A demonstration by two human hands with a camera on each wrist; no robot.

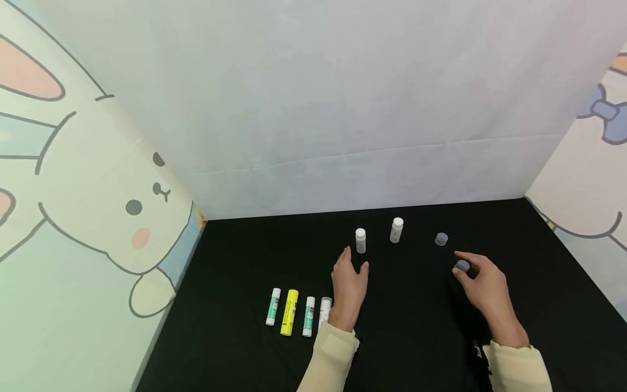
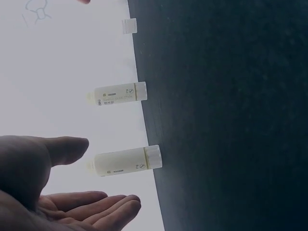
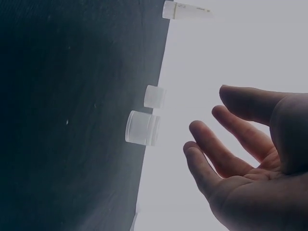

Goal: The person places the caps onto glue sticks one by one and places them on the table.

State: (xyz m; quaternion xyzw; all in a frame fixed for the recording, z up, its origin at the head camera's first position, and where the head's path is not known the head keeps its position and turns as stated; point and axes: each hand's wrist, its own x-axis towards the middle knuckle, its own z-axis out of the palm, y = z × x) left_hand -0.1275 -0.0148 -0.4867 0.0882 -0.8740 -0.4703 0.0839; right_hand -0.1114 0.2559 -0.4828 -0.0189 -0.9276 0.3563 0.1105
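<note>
Cream sleeves (image 1: 333,354) cross the bottom edge, forearms angled forward over the black counter (image 1: 406,337). Of my hands, the left hand (image 1: 349,286) points up at lower centre, thumb wide of extended fingers, just short of an upright white tube (image 1: 361,241). My right hand (image 1: 485,283), lower right, tilts leftward, spread around a translucent cap (image 1: 462,265) without touching it. Beyond stand a second cap (image 1: 441,239) and, left of it, another tube (image 1: 396,231).

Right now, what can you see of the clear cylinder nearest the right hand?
The clear cylinder is short, translucent and plastic-looking, with a rim at its base and a band near its top. It stands on end on the black table. The right hand reaches toward it; the right wrist view shows a gap.
</note>
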